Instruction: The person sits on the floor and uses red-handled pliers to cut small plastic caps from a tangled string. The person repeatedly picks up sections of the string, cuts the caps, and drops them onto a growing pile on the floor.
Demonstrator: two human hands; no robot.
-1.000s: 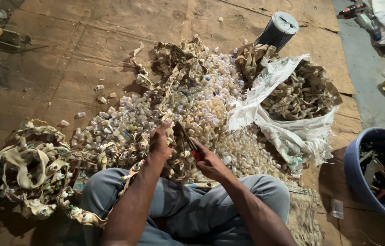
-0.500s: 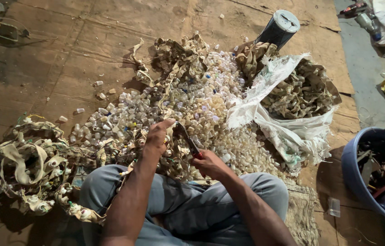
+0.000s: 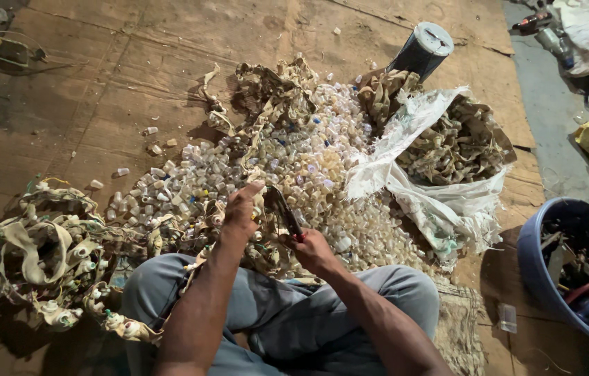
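Note:
I sit on the floor facing a big pile of small pale plastic caps (image 3: 294, 167). My right hand (image 3: 314, 251) grips a pair of red-handled cutters (image 3: 284, 212), whose dark blades point up and to the left. My left hand (image 3: 242, 209) pinches a tan strip of webbing (image 3: 263, 261) studded with caps, right beside the blades. More of that webbing trails down over my left knee to a tangled heap (image 3: 50, 251) at my left.
An open white sack (image 3: 440, 202) filled with stripped tan webbing lies at the right. A dark cylindrical can (image 3: 421, 50) stands behind it. A blue tub (image 3: 552, 264) of tools sits at far right. Cardboard (image 3: 134, 83) covers the floor.
My left hand has lifted slightly and shifted along the strip toward the blades. The cutters stay in my right hand at nearly the same spot.

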